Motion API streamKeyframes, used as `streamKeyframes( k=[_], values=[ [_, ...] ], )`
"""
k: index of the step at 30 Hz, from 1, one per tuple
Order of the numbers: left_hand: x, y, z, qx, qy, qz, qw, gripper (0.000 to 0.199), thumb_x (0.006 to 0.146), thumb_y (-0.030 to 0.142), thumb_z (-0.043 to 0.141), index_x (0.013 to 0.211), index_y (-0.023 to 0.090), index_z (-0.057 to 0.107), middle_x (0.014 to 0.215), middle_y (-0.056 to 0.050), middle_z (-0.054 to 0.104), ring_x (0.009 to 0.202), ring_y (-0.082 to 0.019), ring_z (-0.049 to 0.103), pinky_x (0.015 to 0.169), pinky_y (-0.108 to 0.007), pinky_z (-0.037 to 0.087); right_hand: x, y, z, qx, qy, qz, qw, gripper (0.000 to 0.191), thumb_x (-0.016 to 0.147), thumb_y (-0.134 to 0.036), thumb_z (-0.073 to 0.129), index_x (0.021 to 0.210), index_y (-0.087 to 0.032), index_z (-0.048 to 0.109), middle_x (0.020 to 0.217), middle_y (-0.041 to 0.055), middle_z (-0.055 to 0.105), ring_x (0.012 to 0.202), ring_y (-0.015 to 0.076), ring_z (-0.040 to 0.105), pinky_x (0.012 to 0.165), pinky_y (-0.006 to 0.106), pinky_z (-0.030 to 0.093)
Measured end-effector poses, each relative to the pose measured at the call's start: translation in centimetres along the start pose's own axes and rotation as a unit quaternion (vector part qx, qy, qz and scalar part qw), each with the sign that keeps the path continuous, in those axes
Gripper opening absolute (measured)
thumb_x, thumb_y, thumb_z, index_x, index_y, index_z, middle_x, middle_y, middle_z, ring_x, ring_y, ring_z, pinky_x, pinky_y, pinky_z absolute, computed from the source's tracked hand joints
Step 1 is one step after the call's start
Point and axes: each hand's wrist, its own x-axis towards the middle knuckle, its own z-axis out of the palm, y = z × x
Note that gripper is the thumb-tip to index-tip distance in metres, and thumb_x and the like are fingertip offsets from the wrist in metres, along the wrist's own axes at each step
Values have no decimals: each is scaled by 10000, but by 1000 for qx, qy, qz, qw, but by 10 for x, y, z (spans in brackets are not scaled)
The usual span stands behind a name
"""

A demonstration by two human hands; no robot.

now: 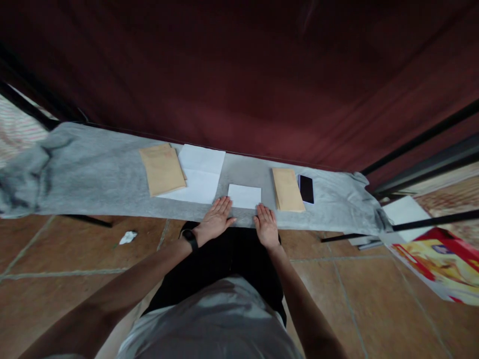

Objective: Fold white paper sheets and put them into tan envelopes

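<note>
A small white sheet of paper (244, 196), perhaps folded, lies on the grey cloth in front of me. My left hand (216, 217) rests flat at its lower left corner, fingers stretched out. At the lower right corner, my right hand (266, 225) lies flat too, its fingertips by the paper's edge. Neither hand grips anything. To the left, larger white sheets (202, 172) are partly covered by a stack of brown envelopes (162, 170). More brown envelopes (288, 189) lie to the right of my right hand.
A phone (306, 189) lies beside the right-hand envelopes. Grey cloth (101, 172) covers the narrow table, and a dark red curtain-like surface (232, 80) rises behind it. A crumpled white scrap (128, 237) and a red and yellow box (441, 262) are on the tiled floor.
</note>
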Motion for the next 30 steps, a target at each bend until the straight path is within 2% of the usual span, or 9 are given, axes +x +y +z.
streamKeyframes(
  k=[4, 8, 11, 15, 18, 21, 24, 30],
  values=[
    [15, 24, 5, -13, 9, 7, 1000, 642, 1032, 465, 289, 1536, 76, 364, 1612, -161, 333, 1531, -255, 225, 1269, -449, 156, 0, -1, 2, 6, 20, 0, 1000, 497, 1067, -340, 333, 1527, -168, 414, 1523, 132, 496, 1442, 273, 412, 1194, 512, 289],
    [38, 50, 14, -33, -11, 41, 999, 581, 1037, 425, 278, 1550, 165, 362, 1629, -93, 323, 1533, -216, 223, 1270, -432, 137, 0, -1, 4, -3, 19, 0, 1000, 493, 1067, -337, 331, 1508, -146, 439, 1521, 135, 499, 1447, 275, 406, 1200, 503, 281],
    [55, 56, 17, -35, -28, 53, 998, 553, 1045, 380, 231, 1541, 185, 379, 1632, -73, 323, 1533, -202, 223, 1267, -433, 134, 0, 0, 5, -7, 17, 2, 1000, 486, 1066, -328, 332, 1498, -143, 454, 1519, 131, 501, 1438, 277, 419, 1201, 502, 282],
    [70, 42, 16, -33, -41, 36, 998, 572, 1043, 381, 216, 1536, 142, 380, 1628, -99, 324, 1527, -209, 241, 1258, -420, 163, -1, 0, 5, -8, 21, 1, 1000, 491, 1064, -332, 342, 1506, -144, 442, 1523, 134, 496, 1434, 278, 424, 1196, 506, 288],
    [72, 24, 18, -26, -19, 3, 999, 601, 1032, 404, 248, 1548, 112, 347, 1625, -126, 324, 1525, -218, 248, 1257, -411, 171, -1, -1, 5, -6, 24, 1, 1000, 486, 1064, -332, 347, 1505, -154, 445, 1525, 126, 495, 1432, 278, 427, 1194, 504, 290],
    [69, 12, 21, -13, 4, -27, 1000, 620, 1019, 415, 287, 1555, 105, 328, 1628, -134, 314, 1528, -236, 239, 1256, -420, 176, 6, -5, 3, -10, 26, 23, 999, 456, 1066, -336, 350, 1454, -167, 519, 1482, 120, 547, 1418, 280, 448, 1205, 523, 258],
    [66, 10, 21, 0, 11, -42, 999, 633, 1011, 422, 307, 1553, 96, 331, 1631, -136, 307, 1533, -246, 222, 1255, -419, 182, 28, -12, 2, -15, 18, 49, 999, 447, 1068, -329, 340, 1400, -149, 577, 1448, 126, 580, 1418, 276, 448, 1217, 531, 222],
    [66, 10, 20, 5, 7, -33, 999, 605, 1012, 352, 287, 1545, 73, 345, 1623, -135, 325, 1530, -235, 232, 1258, -401, 181, 79, -29, 17, -9, -54, 15, 998, 490, 1077, -345, 294, 1494, -150, 464, 1541, 120, 473, 1455, 234, 394, 1205, 468, 251]
  ],
)
